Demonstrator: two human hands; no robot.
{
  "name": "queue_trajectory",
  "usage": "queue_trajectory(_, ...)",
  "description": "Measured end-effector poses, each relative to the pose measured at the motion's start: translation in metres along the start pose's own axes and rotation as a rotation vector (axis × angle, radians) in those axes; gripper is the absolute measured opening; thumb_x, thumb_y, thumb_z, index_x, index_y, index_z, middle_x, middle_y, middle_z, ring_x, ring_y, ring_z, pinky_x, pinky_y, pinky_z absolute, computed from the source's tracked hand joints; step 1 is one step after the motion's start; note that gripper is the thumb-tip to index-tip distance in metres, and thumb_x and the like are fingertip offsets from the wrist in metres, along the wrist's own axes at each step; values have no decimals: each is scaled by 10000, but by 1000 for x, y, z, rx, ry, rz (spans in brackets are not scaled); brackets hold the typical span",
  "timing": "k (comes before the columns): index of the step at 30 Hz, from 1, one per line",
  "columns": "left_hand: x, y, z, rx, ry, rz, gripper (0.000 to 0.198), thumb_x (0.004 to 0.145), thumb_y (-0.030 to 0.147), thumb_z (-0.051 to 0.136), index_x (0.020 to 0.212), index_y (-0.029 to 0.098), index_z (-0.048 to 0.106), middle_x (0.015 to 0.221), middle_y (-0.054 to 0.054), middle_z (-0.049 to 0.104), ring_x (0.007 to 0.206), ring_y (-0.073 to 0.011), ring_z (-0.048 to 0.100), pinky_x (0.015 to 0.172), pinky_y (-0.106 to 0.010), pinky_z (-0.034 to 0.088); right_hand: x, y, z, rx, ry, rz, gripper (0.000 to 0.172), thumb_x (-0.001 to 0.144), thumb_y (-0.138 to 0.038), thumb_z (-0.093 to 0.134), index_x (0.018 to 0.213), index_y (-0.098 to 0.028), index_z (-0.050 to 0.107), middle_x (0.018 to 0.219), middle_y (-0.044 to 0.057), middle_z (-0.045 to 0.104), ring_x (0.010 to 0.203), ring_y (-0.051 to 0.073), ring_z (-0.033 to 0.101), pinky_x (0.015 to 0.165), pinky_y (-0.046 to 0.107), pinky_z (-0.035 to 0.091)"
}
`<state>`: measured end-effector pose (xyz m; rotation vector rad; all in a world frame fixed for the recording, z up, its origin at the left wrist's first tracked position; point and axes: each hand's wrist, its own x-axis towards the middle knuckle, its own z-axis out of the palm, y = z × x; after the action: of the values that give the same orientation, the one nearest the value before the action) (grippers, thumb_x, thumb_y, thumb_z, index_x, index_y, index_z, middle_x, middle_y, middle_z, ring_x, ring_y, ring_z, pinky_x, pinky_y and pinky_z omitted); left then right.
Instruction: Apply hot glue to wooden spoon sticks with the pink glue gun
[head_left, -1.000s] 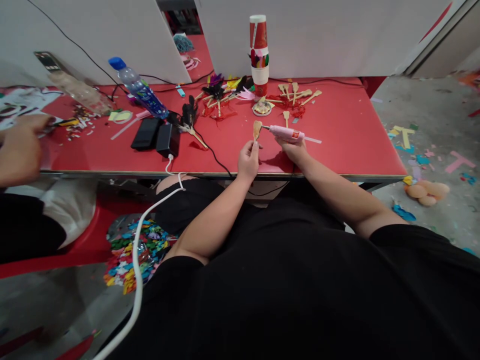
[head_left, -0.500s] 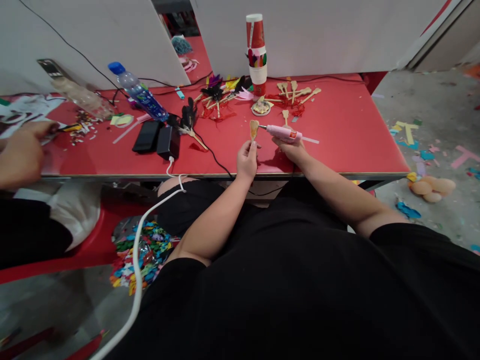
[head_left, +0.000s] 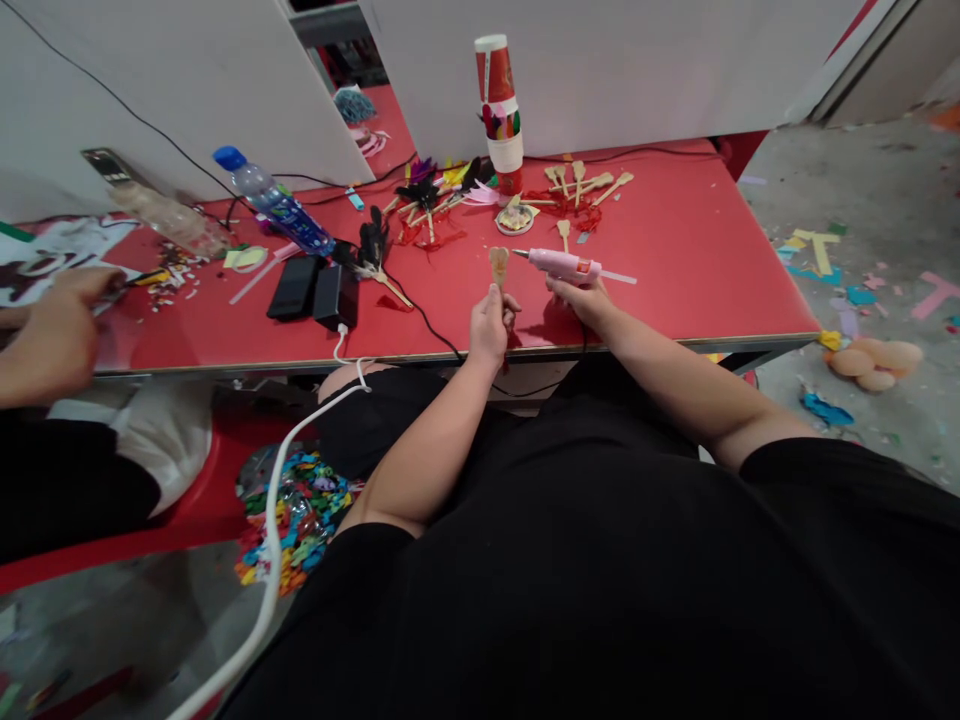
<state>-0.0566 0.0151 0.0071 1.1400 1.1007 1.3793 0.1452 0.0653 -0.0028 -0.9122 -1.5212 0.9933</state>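
Note:
My left hand (head_left: 491, 322) pinches a small flat wooden piece (head_left: 499, 266) by its lower end, the broad head pointing up. To its right, my right hand (head_left: 583, 298) is wrapped round a pink hot glue gun (head_left: 564, 265). The gun's nozzle points left, a short gap from the wooden head, and a clear glue stick (head_left: 619, 278) sticks out at its back. Just beyond the gun lies another wooden piece (head_left: 565, 234). A small round dish (head_left: 516, 217) with bits in it rests farther back.
Stacked paper cups (head_left: 505, 150) stand at the back of the red table (head_left: 690, 260), near more wooden pieces (head_left: 577, 178) and feathered sticks (head_left: 429, 195). Left are a blue-capped bottle (head_left: 277, 205), black box (head_left: 335, 297) and phone (head_left: 296, 287). A co-worker's hand (head_left: 60, 325) holds a yellow-handled tool (head_left: 152, 277).
The wooden piece in my left hand has moved slightly left and down, away from the nozzle, its face turned a little. The glue gun has stayed nearly in place.

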Motion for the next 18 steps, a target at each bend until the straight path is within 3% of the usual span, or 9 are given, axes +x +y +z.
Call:
queue_trajectory(4,0,-3,-1,43,-17,28,835,1081,998,471,727,249,574,549,52,344,479,-120,320,478,-308,266,-2,-11,3,36,-88,8,719,814,-853,928,1234,-278,827,999,55,765,888,267,708,850,464,660)
queue_trajectory(8,-2,-8,-2,75,-39,74,814,1102,965,488,717,251,566,568,42,359,507,-131,328,519,-323,289,-1,-14,3,2,-77,0,593,847,-769,934,1150,-275,807,934,47,724,867,260,665,834,452,636)
queue_trajectory(13,-1,-14,-3,175,24,181,834,1136,932,446,653,257,525,571,24,384,569,-163,411,600,-350,359,0,-11,2,-39,-84,-39,429,897,-637,902,1083,-270,783,916,13,673,795,208,579,792,410,584)
queue_trajectory(18,-1,-16,-4,238,51,222,820,1176,858,455,616,261,506,593,1,467,624,-184,504,697,-376,450,-2,-16,2,-96,-128,-33,467,898,-699,898,993,-284,704,878,-1,622,791,208,552,787,413,568)
